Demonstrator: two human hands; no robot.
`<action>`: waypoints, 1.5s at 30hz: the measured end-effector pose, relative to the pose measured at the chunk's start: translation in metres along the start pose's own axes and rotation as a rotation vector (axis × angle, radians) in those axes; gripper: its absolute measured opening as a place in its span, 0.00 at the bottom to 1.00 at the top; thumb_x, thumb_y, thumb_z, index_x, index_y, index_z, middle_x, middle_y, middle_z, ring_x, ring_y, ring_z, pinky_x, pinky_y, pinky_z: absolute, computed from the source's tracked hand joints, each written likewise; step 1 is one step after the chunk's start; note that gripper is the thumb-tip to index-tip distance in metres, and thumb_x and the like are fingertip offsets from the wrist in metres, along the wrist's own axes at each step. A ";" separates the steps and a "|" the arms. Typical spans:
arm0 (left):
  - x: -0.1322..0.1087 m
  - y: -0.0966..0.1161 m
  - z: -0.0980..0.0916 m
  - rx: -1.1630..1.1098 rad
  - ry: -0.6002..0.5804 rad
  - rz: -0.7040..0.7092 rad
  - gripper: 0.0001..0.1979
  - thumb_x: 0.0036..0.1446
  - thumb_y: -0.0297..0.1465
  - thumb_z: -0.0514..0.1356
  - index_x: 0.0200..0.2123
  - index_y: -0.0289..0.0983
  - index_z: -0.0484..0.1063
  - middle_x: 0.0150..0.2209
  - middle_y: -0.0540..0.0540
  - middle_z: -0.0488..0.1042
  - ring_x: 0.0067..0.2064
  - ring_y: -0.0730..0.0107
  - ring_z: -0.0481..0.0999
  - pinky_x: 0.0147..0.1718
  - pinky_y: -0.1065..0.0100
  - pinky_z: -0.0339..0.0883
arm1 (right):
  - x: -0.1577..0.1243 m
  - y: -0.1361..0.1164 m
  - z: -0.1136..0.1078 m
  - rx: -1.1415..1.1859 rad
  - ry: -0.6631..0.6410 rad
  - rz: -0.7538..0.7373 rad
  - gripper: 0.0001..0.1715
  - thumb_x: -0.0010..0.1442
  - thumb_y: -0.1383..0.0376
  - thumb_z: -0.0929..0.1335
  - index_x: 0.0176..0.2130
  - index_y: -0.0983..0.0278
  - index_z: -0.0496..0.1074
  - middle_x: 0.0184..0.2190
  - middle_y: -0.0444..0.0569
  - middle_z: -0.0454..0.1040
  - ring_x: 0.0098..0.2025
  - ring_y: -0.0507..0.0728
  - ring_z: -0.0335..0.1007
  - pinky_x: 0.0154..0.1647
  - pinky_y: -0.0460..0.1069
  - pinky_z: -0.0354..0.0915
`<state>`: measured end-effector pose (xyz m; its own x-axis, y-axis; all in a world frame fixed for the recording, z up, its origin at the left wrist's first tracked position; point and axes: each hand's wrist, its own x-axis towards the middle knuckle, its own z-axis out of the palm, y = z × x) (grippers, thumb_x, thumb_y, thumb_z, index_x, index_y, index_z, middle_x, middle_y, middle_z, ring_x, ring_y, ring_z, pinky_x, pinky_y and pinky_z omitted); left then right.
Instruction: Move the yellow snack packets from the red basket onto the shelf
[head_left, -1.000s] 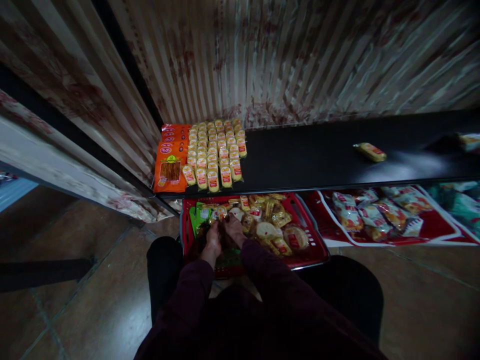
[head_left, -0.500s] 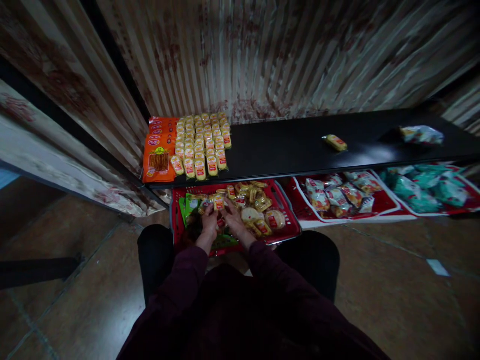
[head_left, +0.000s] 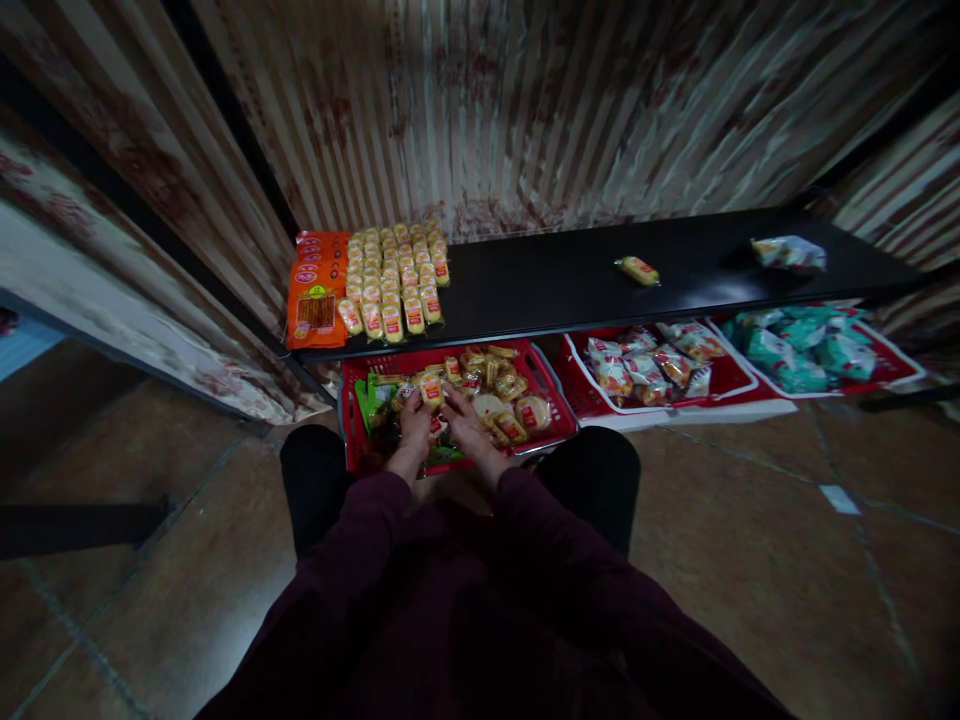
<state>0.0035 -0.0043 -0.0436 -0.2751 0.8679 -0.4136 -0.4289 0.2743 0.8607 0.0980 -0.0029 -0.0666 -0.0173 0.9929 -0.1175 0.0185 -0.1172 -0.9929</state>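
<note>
Over the front red basket [head_left: 564, 432] I hold a small packaged snack cake [head_left: 430, 389], yellow with a red label. My left hand [head_left: 414, 428] grips it from the left. The fingers of my right hand [head_left: 464, 424] are closed at its right edge. Below and around my hands the basket holds assorted wrapped crackers [head_left: 511, 386], round pale packs [head_left: 533, 412] and a green packet [head_left: 369, 398]. Just beyond, on the black shelf [head_left: 525, 280], many matching yellow snack cakes [head_left: 391, 285] stand in tight rows beside an orange snack bag [head_left: 318, 295].
One yellow snack pack [head_left: 638, 270] and a shiny light bag [head_left: 789, 253] lie farther right on the shelf. Under its edge sit a basket of white-and-orange packets [head_left: 651, 372] and another of teal packets [head_left: 806, 350]. A striped curtain [head_left: 510, 120] hangs behind.
The view has shifted, so the shelf's right part appears farther left and higher. Both hands stay over the basket with the snack cake, which now tilts a little.
</note>
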 end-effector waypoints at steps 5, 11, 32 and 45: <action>-0.007 0.005 -0.004 -0.036 -0.014 -0.070 0.24 0.44 0.23 0.62 0.47 0.40 0.74 0.35 0.46 0.78 0.36 0.72 0.76 0.38 0.70 0.68 | -0.006 0.001 0.002 0.112 0.000 0.063 0.26 0.53 0.59 0.67 0.52 0.59 0.69 0.43 0.48 0.77 0.42 0.55 0.72 0.47 0.51 0.68; -0.013 0.014 -0.004 -0.034 0.016 -0.131 0.21 0.44 0.23 0.63 0.45 0.38 0.74 0.35 0.46 0.78 0.32 0.73 0.75 0.37 0.68 0.69 | -0.009 0.001 0.003 0.282 0.043 0.089 0.30 0.49 0.57 0.69 0.52 0.60 0.69 0.40 0.48 0.77 0.39 0.53 0.72 0.43 0.50 0.68; -0.010 0.008 0.003 0.072 -0.001 -0.008 0.15 0.47 0.22 0.61 0.40 0.38 0.75 0.43 0.43 0.76 0.47 0.64 0.74 0.50 0.63 0.64 | -0.012 -0.014 0.007 -0.086 0.052 -0.056 0.25 0.54 0.64 0.65 0.53 0.60 0.67 0.47 0.47 0.75 0.49 0.55 0.70 0.55 0.53 0.63; -0.014 0.009 -0.003 -0.080 0.022 -0.202 0.13 0.43 0.25 0.62 0.36 0.37 0.72 0.27 0.53 0.72 0.28 0.76 0.70 0.31 0.73 0.62 | -0.018 -0.014 0.009 -0.277 0.005 -0.161 0.29 0.50 0.69 0.65 0.53 0.61 0.70 0.55 0.48 0.69 0.60 0.56 0.58 0.64 0.55 0.52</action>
<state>0.0008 -0.0152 -0.0312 -0.1951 0.7890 -0.5826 -0.5435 0.4075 0.7338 0.0893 -0.0198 -0.0511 -0.0376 0.9984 0.0419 0.2872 0.0509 -0.9565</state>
